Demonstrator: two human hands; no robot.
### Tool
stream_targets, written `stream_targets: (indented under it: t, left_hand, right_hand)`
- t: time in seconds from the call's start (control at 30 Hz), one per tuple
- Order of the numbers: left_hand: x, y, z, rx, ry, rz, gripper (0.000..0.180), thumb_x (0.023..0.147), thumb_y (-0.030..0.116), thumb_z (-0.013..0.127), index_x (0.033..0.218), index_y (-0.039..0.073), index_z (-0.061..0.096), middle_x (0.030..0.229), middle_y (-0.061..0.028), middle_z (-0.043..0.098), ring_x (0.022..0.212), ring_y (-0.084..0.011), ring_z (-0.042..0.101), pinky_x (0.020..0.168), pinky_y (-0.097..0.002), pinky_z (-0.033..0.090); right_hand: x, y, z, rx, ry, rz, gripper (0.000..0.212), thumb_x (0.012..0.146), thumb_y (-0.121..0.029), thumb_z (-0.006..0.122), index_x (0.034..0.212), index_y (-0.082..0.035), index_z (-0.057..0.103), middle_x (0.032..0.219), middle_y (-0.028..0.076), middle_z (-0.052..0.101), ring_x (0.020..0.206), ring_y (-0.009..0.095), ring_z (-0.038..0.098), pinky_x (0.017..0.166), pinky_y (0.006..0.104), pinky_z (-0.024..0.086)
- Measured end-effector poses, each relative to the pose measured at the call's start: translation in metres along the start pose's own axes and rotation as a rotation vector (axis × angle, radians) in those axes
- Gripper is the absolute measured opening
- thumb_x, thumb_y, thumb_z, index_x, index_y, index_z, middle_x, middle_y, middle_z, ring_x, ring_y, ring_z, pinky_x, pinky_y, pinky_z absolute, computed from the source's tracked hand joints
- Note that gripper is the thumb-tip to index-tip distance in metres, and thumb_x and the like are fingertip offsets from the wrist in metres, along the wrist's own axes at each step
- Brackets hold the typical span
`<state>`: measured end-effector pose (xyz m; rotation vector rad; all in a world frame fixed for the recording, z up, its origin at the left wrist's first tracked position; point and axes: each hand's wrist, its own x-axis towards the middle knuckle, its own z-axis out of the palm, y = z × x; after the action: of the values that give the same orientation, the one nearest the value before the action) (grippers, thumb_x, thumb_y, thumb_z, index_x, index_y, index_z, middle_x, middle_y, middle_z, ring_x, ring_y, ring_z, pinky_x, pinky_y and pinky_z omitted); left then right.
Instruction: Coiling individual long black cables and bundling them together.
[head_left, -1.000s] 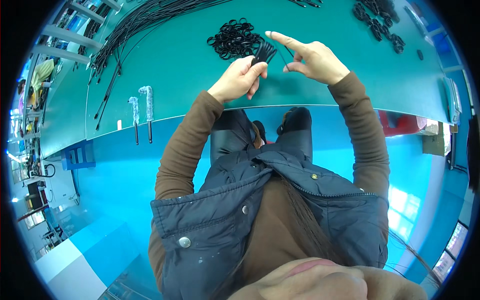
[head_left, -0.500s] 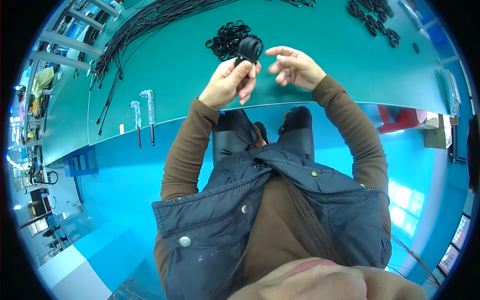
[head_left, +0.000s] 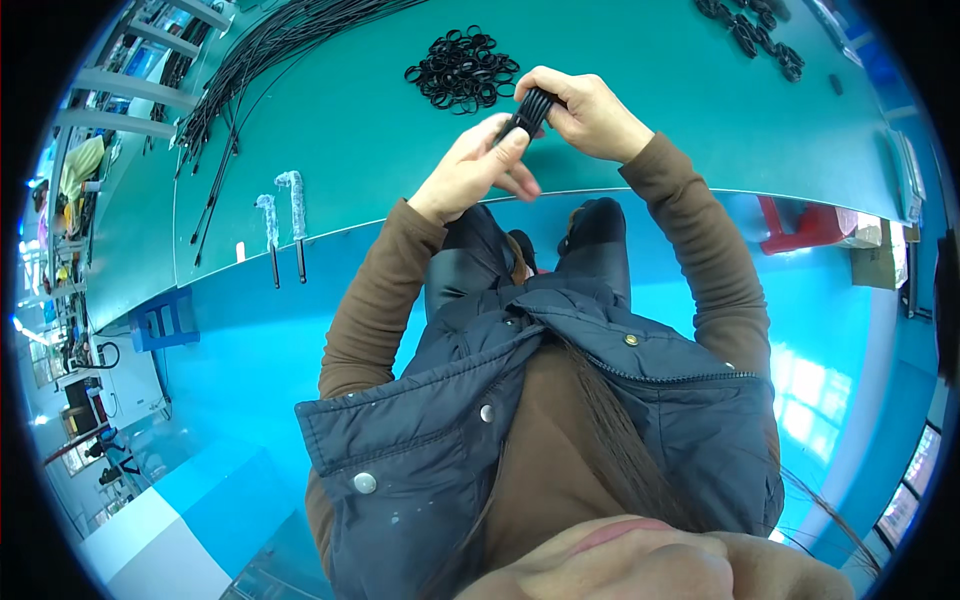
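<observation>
both hands close on the cable bundle

teal surface [head_left: 640,110] fills the upper part of the frame, curving with the lens, and the person sits at its near edge with both forearms in brown sleeves reaching up from below. just above that edge, at upper centre, the two hands meet on a small black cable bundle [head_left: 530,110], a short pack of parallel black strands held off the surface.

half a second ago the bundle sat in the left hand alone, raised, while the right hand hovered open beside it with fingers spread. a second ago both were down by the pile, the right forefinger pointing out. now the right hand [head_left: 590,115] has come in and curls over the bundle's top, fingers wrapped around it, and the left hand [head_left: 475,170] pinches its lower end with the thumb pressed on the strands. so the work has passed from picking up to a two-handed hold, the strands kept tight and side by side.

just beyond the hands, the pile of black rings [head_left: 462,68] lies unchanged. long black cables [head_left: 250,60] fan across the upper left, two tools with pale wrapped handles [head_left: 283,215] hang over the edge at left, and more black coils [head_left: 750,35] lie at upper right.
</observation>
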<state>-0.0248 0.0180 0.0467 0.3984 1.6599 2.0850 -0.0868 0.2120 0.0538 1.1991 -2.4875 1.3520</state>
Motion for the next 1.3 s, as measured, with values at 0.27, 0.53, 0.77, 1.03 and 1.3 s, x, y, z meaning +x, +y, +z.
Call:
stream_targets:
  t: [0.27,0.53,0.77,1.03,1.3]
  left_hand:
    - [0.0,-0.008,-0.009,0.091,0.137,0.11,0.021,0.096,0.013,0.054,0.108,-0.005,0.053,0.093,-0.0155,0.06,0.072,-0.0264,0.069,0.062,-0.0264,0.058]
    - [0.002,-0.012,-0.012,-0.01,0.108,0.007,0.021,0.093,0.009,0.058,0.109,-0.004,0.052,0.089,-0.0141,0.061,0.071,-0.0251,0.069,0.06,-0.0267,0.057]
    - [-0.006,-0.022,0.035,0.733,0.403,0.345,0.024,0.085,0.004,0.065,0.106,-0.003,0.055,0.084,-0.0121,0.063,0.065,-0.019,0.067,0.054,-0.0239,0.052]
    - [0.007,-0.053,0.012,0.991,0.6,0.614,0.038,0.08,0.002,0.068,0.115,-0.002,0.054,0.089,-0.0117,0.064,0.062,-0.0159,0.065,0.053,-0.0237,0.05]
    - [0.012,-0.048,0.026,0.863,0.556,0.51,0.05,0.078,0.001,0.068,0.124,-0.001,0.049,0.113,-0.0148,0.059,0.069,-0.0162,0.063,0.056,-0.0244,0.052]
  right_hand:
    - [-0.005,0.002,0.006,-0.069,0.053,0.04,0.033,0.071,0.01,0.05,0.097,-0.008,0.06,0.077,0.007,0.063,0.053,0.016,0.052,0.047,0.0261,0.04]
    - [-0.006,0.001,0.008,-0.021,0.052,0.04,0.027,0.072,0.008,0.051,0.092,-0.007,0.063,0.072,0.007,0.064,0.055,0.018,0.053,0.049,0.0282,0.042]
    - [-0.006,0.009,0.013,-0.103,0.137,0.123,0.031,0.072,0.009,0.048,0.094,-0.007,0.063,0.073,0.005,0.061,0.055,0.012,0.05,0.048,0.0236,0.039]
    - [-0.015,-0.004,0.013,0.465,0.077,0.366,0.022,0.079,0.003,0.05,0.096,-0.004,0.062,0.072,0.006,0.06,0.054,0.011,0.055,0.047,0.0217,0.044]
    - [-0.036,0.016,-0.003,0.701,0.154,0.459,0.014,0.084,-0.004,0.054,0.095,0.0,0.06,0.075,0.008,0.061,0.053,0.012,0.055,0.047,0.0224,0.048]
